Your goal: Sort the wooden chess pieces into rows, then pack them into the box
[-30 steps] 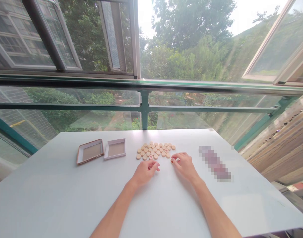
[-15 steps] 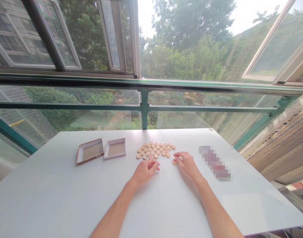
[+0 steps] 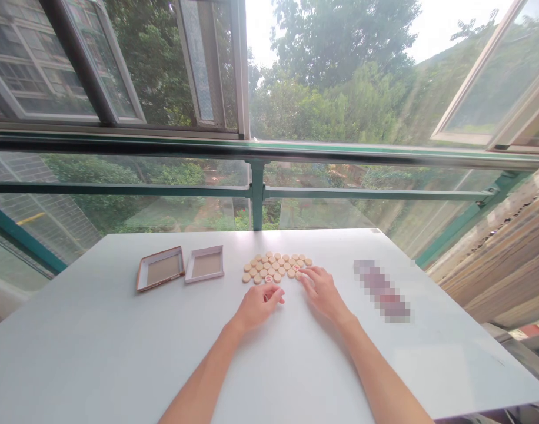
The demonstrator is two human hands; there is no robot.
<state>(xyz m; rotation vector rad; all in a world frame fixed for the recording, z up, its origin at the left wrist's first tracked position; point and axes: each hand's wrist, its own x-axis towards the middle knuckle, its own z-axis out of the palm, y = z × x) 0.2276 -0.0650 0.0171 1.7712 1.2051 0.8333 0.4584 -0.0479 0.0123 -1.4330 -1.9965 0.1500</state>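
Several round wooden Chinese chess pieces (image 3: 269, 266) lie in a loose cluster on the white table, most with blank sides up. Two show red characters: a front piece (image 3: 268, 280) and a piece at the right (image 3: 296, 268). My right hand (image 3: 321, 292) reaches to the cluster's right end, fingers apart, fingertips at a blank piece (image 3: 298, 275); whether they touch it I cannot tell. In front of the cluster my left hand (image 3: 258, 304) rests on the table, fingers curled with the thumb against them. Anything inside that curl is hidden.
Left of the pieces lie two shallow open box halves, a brown-edged tray (image 3: 139, 282) and a whitish one (image 3: 222, 265). A pixelated long object (image 3: 382, 291) lies on the right of the white table (image 3: 119, 353). Beyond the far edge stands a green railing (image 3: 256, 200) with windows.
My right hand has moved left and slightly forward to the cluster, its fingers spreading. The red-marked piece under its fingertips before is out of sight now. My left hand has stayed put.
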